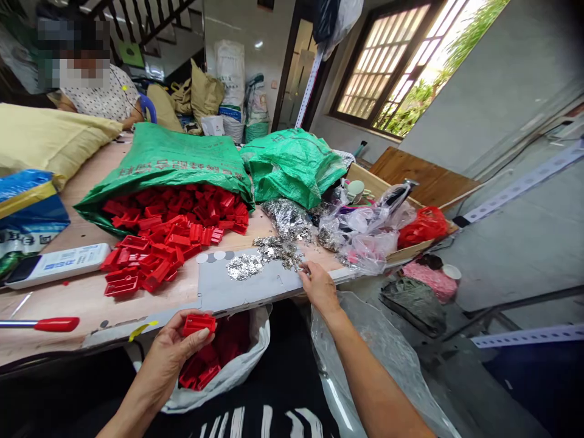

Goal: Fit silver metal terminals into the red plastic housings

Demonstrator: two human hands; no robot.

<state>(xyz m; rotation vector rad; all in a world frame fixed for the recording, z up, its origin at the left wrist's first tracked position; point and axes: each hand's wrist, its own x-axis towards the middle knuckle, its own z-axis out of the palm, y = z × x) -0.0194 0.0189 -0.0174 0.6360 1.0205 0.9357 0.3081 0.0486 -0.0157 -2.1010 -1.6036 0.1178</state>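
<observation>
Between the thumb and fingers of my left hand (176,344) is a red plastic part (199,325), a small open box shape. It is held above a white bag (262,340) on my lap with more red parts (201,368) inside. My right hand (319,286) reaches to the table's front edge, fingertips pinched at the edge of a heap of dark metal pieces (277,250); whatever they grip is too small to make out. Left of that heap lies a pile of shiny silver pieces (245,266). A large heap of red parts (168,243) spills from a green woven sack (182,155).
A second green sack (292,161) and a wooden tray (422,246) of plastic bags stand at the right. A white box (64,264) and a red-handled tool (57,324) lie at the left. Another person (98,85) sits across the table (155,307).
</observation>
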